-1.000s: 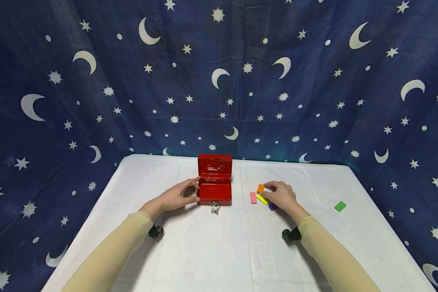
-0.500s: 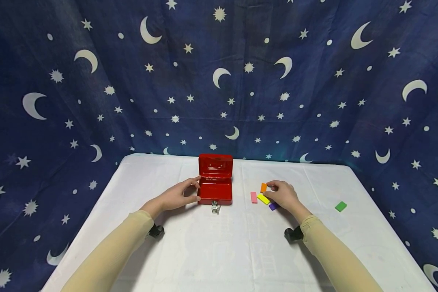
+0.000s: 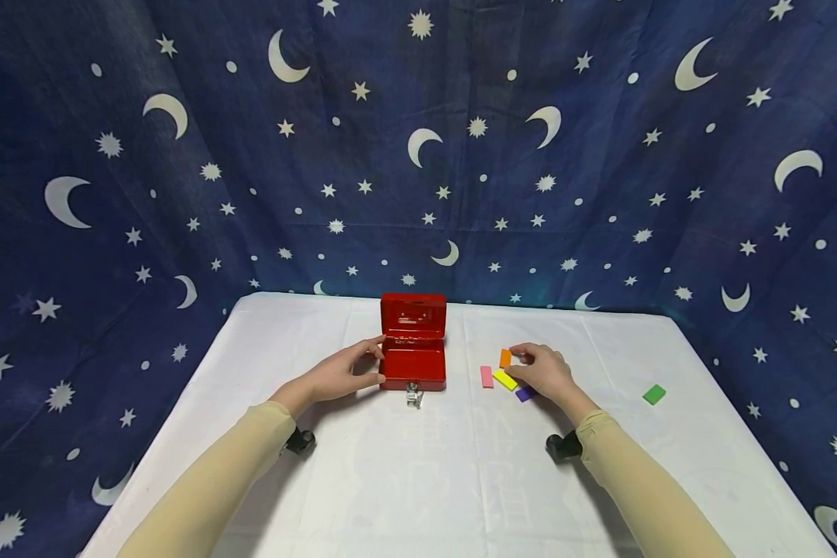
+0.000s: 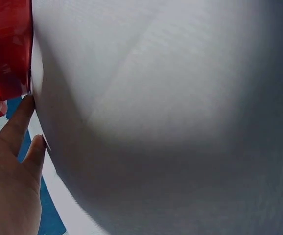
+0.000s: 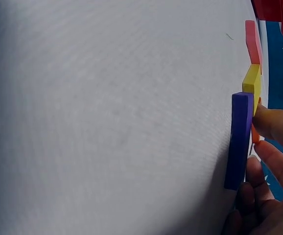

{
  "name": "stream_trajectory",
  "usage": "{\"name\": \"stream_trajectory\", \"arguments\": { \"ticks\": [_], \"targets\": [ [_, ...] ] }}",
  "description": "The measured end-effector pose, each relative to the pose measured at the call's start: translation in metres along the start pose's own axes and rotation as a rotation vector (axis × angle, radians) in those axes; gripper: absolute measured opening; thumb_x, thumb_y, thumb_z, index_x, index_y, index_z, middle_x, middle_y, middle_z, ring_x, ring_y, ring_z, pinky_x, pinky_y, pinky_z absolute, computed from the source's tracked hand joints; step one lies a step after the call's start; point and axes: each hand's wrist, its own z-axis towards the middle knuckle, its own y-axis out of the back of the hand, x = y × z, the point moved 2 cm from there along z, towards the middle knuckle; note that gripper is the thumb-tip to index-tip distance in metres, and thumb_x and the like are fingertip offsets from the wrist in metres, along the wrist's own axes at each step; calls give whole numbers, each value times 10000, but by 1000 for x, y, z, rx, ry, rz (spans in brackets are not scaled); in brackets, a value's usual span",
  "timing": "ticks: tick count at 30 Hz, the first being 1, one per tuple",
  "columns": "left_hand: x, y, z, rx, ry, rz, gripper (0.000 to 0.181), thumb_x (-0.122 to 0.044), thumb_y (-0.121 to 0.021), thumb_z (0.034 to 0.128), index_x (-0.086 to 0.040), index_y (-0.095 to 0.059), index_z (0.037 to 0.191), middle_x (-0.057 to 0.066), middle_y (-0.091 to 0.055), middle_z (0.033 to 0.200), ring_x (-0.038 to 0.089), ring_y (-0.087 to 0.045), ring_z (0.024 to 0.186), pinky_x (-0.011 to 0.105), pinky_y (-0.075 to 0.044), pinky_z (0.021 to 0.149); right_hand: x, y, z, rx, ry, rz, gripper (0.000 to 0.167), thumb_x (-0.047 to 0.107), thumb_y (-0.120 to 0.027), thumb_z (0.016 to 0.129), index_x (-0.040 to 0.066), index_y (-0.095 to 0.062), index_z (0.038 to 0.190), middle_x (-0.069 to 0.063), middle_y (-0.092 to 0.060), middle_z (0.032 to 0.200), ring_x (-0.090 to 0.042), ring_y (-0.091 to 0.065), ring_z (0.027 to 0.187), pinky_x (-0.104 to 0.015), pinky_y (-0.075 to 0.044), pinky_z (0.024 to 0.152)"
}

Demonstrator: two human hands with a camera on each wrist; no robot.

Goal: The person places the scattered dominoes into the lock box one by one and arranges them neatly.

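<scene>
A red metal cash box (image 3: 414,385) stands on the white-covered table with its lid up and its inside bare. At its left side, my left hand (image 3: 338,373) touches the wall with thumb and fingertips, the fingers spread rather than wrapped round it. My right hand (image 3: 545,371) pinches an orange block (image 3: 505,358) between thumb and index finger. Close to that hand lie a yellow block (image 3: 505,380), a purple block (image 3: 525,394) and a pink block (image 3: 487,377). In the right wrist view, the orange block (image 5: 255,134) is partly hidden behind thumb, yellow and purple.
A green block (image 3: 654,394) lies apart at the right of the table. A silver latch (image 3: 413,395) hangs at the box's front. Dark blue cloth (image 3: 418,194) with moons and stars hangs behind the table (image 3: 418,480) and at its sides.
The orange block has shifted slightly right and turned a little with my right fingers. My left hand stays at the box, and the other blocks lie as before.
</scene>
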Motion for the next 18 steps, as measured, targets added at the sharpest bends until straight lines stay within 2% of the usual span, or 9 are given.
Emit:
{"name": "stream_trajectory", "arguments": {
  "ticks": [8, 18],
  "targets": [
    [-1, 0, -1, 2, 2, 25, 404, -502, -719, 928, -253, -557, 1203, -164, -270, 1650, 171, -322, 1496, 557, -302, 1170, 1, 1, 0, 6, 5, -14, 492, 297, -778, 900, 95, -657, 1332, -119, -650, 1135, -320, -504, 1038, -495, -438, 916],
    [0, 2, 0, 2, -6, 12, 396, -495, -728, 924, -253, -562, 1190, -138, -289, 1649, 184, -316, 1500, 560, -286, 1177, 0, 2, 2, 18, 31, -12, 496, 310, -779, 890, 57, -653, 1298, -91, -610, 985, -297, -508, 950, -402, -436, 803]
  ]
}}
